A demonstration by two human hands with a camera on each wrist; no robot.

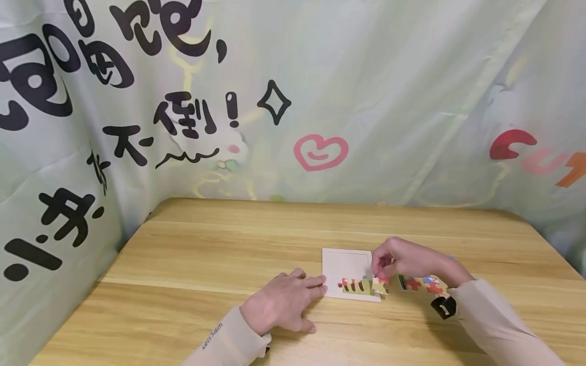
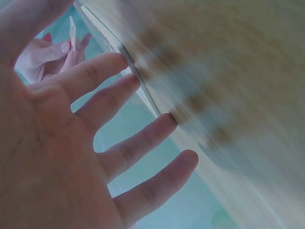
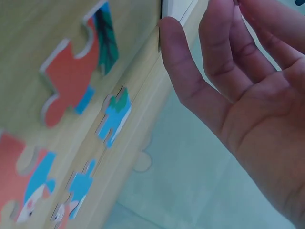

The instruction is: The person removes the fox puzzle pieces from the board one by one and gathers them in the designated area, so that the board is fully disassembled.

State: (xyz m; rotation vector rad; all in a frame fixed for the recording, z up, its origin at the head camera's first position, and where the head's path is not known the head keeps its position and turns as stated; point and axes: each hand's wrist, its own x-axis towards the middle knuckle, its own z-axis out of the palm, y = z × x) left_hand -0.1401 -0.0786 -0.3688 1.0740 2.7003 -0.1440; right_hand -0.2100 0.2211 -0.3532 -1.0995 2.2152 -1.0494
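Observation:
A white puzzle board (image 1: 345, 263) lies on the table, with a row of joined puzzle pieces (image 1: 354, 286) along its near edge. My left hand (image 1: 287, 300) rests beside it, fingers spread and fairly straight, fingertips right at the board's left edge. Over the board's right edge, my right hand (image 1: 400, 258) pinches a red and yellow puzzle piece (image 1: 380, 285) between thumb and fingers. In the left wrist view the held piece (image 2: 72, 33) appears edge-on. The right wrist view shows the right hand (image 3: 252, 81) with fingers curled, the piece hidden there.
Several loose puzzle pieces lie to the board's right, under the right forearm. Among them are a red piece with a dark green edge (image 3: 71, 71) and a blue and green piece (image 3: 115, 117). A printed curtain (image 1: 389, 101) hangs behind the wooden table (image 1: 206, 254).

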